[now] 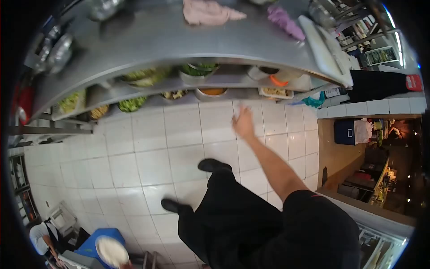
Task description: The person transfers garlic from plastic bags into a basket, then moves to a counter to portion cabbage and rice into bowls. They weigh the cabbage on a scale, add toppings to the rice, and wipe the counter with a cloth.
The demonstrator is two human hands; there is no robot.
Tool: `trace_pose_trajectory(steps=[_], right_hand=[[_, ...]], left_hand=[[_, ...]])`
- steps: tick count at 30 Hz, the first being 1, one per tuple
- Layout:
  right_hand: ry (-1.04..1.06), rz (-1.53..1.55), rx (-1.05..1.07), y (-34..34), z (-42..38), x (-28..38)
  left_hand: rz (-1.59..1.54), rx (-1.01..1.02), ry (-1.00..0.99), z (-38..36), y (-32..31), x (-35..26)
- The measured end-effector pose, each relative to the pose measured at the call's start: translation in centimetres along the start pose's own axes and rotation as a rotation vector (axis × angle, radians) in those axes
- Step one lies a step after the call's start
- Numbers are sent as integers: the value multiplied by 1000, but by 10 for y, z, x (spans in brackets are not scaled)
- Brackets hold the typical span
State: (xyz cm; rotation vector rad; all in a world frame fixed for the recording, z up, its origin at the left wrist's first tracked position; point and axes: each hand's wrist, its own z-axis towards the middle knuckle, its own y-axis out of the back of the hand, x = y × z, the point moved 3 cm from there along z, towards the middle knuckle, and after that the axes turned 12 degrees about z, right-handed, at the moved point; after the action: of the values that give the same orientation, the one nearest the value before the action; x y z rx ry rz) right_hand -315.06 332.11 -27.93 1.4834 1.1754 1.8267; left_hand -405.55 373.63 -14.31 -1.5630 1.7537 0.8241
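Observation:
My right hand (244, 124) hangs over the white tiled floor, a little blurred. Its fingers are loosely bent and apart, and nothing shows between them. Nearest to it is the lower shelf of a steel table, with a pan of orange-brown food (212, 92) and a white tray of pale pieces (276, 93). At the bottom left edge is a round tub with white contents (113, 252). A small reddish patch touches its rim; it may be part of my left hand, but too little shows to be sure.
A steel table (148, 45) runs across the top, bearing a pink cloth (210, 12), a purple cloth (285, 22) and a white board (323, 51). Greens (132, 104) sit on its lower shelf. A person (40, 240) and a blue bin (96, 238) are at lower left.

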Motion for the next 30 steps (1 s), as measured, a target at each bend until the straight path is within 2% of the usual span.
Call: trace_pose_trajectory(steps=[1, 2, 3, 4, 6, 7, 8, 12, 14, 18, 20, 21, 23, 25, 27, 28, 29, 30], right_hand=[[-40, 218, -58, 24, 41, -13], [45, 346, -172, 37, 82, -31], [163, 303, -306, 47, 114, -49], [195, 104, -468, 55, 144, -64], [-104, 72, -144, 67, 202, -116], [-43, 9, -218, 77, 209, -122], [20, -54, -300, 85, 211, -129], [139, -85, -277, 91, 225, -176], [301, -197, -263, 94, 224, -186], [388, -173, -355, 97, 223, -192], [638, -538, -601, 96, 218, -139], [654, -529, -611, 92, 233, -121], [806, -167, -467, 79, 269, -93], [671, 74, -185, 56, 337, -75], [524, -186, -165, 41, 401, -49], [544, -175, -151, 35, 438, -57], [724, -439, -151, 25, 477, -75], [829, -549, -152, 9, 490, -74]], left_hand=[[31, 0, 46, 32, -58, 36], [70, 21, 87, 61, -116, 71], [-24, 250, 128, 96, -165, 109], [133, 210, 115, 95, -254, 128], [176, 291, 199, 106, -393, 180], [195, 294, 216, 77, -483, 183], [209, 377, 236, 79, -524, 210], [209, 600, 276, 50, -667, 284], [228, 651, 312, 43, -698, 320], [366, 686, 348, 25, -734, 362], [371, 712, 345, 29, -732, 382], [374, 729, 356, 28, -733, 386], [358, 689, 361, 24, -737, 388], [356, 638, 382, 18, -739, 383], [362, 611, 364, 11, -747, 372], [348, 588, 364, 8, -748, 377], [353, 559, 356, 7, -745, 382], [360, 522, 344, 5, -740, 382]])
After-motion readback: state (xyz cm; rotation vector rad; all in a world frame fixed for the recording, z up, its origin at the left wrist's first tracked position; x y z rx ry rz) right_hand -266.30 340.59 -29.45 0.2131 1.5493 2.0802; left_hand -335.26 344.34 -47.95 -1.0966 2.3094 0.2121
